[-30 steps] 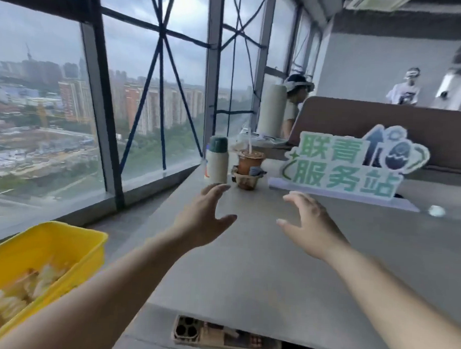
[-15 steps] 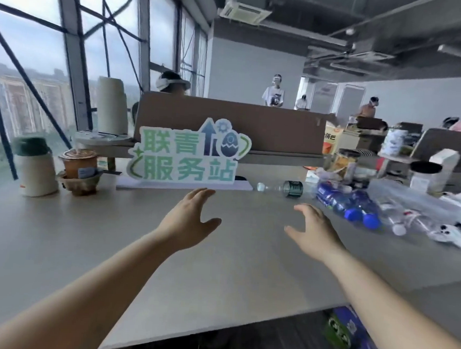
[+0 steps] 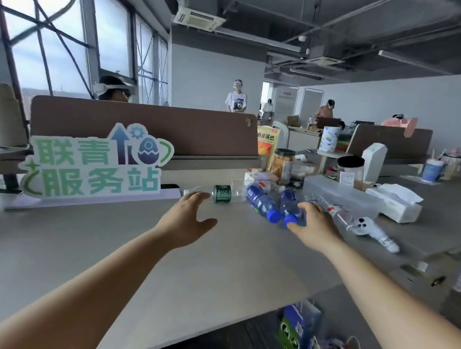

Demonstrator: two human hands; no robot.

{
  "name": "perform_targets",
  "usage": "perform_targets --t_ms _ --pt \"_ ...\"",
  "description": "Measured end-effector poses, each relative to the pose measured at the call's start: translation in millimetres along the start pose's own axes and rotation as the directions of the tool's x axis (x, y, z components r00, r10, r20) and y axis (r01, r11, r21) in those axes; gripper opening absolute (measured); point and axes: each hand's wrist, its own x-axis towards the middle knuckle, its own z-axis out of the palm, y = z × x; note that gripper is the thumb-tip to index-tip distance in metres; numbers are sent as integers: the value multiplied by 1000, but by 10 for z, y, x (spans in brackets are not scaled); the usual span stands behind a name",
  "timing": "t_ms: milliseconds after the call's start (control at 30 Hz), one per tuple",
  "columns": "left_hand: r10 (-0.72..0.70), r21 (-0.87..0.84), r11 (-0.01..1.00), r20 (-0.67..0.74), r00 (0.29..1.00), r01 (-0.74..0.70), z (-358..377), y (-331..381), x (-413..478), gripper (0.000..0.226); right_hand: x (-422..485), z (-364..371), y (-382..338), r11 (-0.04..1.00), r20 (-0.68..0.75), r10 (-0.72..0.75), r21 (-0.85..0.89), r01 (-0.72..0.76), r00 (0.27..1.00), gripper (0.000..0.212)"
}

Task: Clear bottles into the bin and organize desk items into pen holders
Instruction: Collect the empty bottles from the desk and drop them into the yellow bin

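The person has turned from the window to the clutter, and both arms have come forward. The left grip (image 3: 187,220) is released, fingers spread, with the green-labelled bottle (image 3: 222,194) lying on the surface (image 3: 111,248) just beyond its fingertips. To its right lie two blue bottles (image 3: 259,202). The right grip (image 3: 312,222) now touches the one beside it; I cannot tell whether it has clenched. Bottle clearing looks about to begin. No bin shows.

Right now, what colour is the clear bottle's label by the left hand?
The label is dark green; head view.
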Motion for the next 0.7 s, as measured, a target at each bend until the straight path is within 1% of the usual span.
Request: perform_targets --t_ms 133,267,367,467,633,700 --pt "15 -6 1000 9 1000 -15 294 208 168 63 69 -54 376 999 1 -2 -38 2 1000 58" --pt "16 -8 1000 39 999 -16 660 306 411 64 264 -23 717 996 14 52 -68 -51 999 58" --pt "-3 -25 1000 61 998 5 994 398 687 66 459 79 973 996 -6 70 -52 -70 998 57" --pt "-13 -42 999 44 999 15 1321 531 991 70 612 209 1163 996 -32 79 -46 -80 996 56" --pt "0 -8 1000 24 1000 1 1739 666 1389 58 814 409 1308 996 -49 64 -51 -67 997 55" --pt "-16 39 999 30 999 15 1854 680 1488 56 864 466 1328 996 -62 42 -71 -47 997 52"
